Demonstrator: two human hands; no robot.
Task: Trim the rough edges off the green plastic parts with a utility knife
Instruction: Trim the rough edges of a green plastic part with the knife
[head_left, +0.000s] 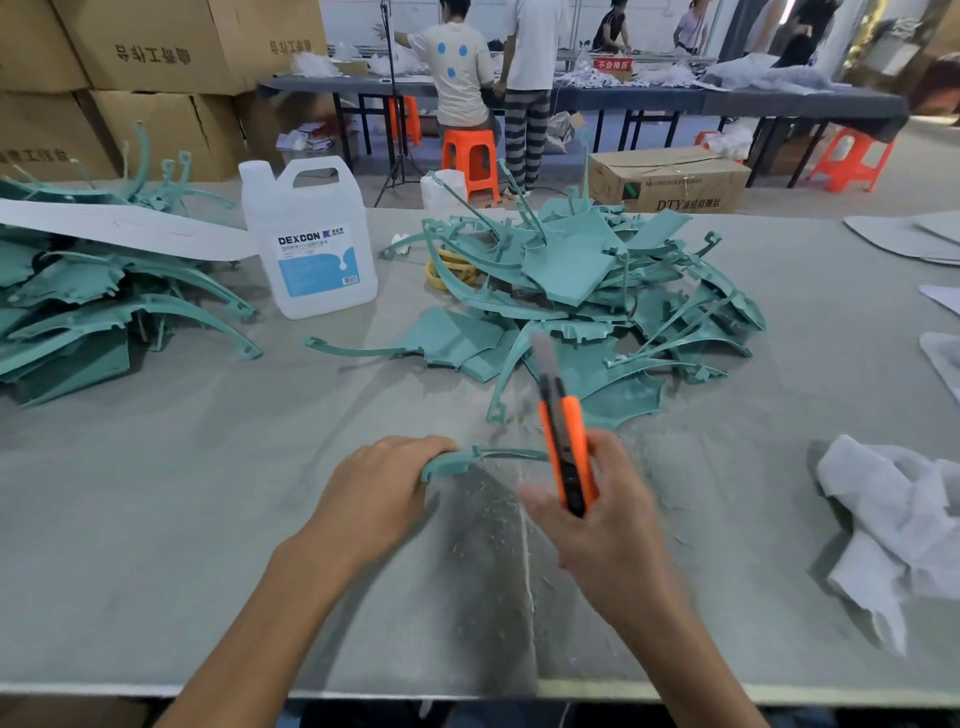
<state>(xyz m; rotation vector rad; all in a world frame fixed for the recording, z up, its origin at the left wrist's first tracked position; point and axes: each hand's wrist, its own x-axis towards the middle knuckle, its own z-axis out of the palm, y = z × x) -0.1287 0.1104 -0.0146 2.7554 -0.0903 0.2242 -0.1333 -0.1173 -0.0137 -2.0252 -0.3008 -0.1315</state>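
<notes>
Gripping one knife, one green part, one jug

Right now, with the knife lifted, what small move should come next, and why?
Probably lower the utility knife in the right hand onto the green part that the left hand grips: the blade points up, clear of it, and shavings lie beneath.

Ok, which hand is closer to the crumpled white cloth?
Right. The right hand, gripping the orange knife, sits left of the cloth; the left hand is farther left, holding the green part.
</notes>
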